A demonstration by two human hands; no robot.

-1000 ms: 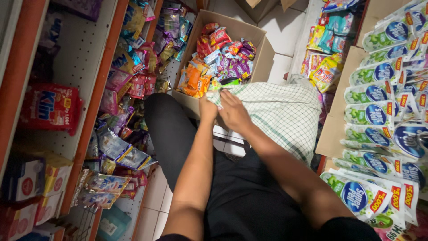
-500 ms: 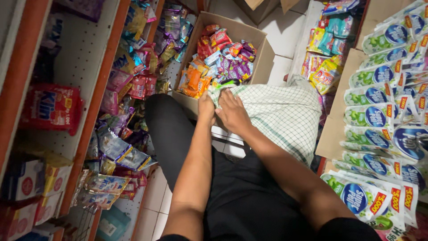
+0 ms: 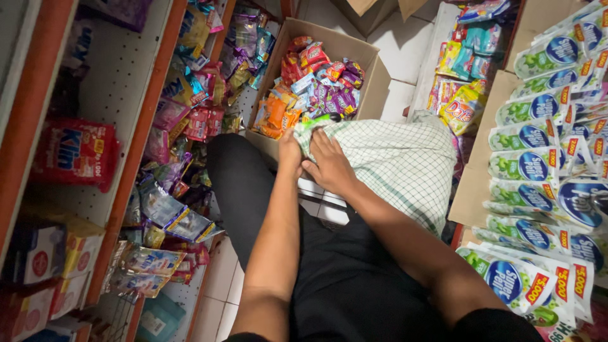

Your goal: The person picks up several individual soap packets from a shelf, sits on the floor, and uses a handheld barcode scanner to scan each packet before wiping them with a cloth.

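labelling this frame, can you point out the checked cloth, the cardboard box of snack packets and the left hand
checked cloth (image 3: 399, 158), head view, middle of the green-checked fabric
cardboard box (image 3: 375, 82), head view, its right side wall
left hand (image 3: 290, 155), head view, back of the hand at the cloth's edge

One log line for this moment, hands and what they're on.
left hand: gripping edge of checked cloth | right hand: flat on cloth | ahead: cardboard box of snack packets
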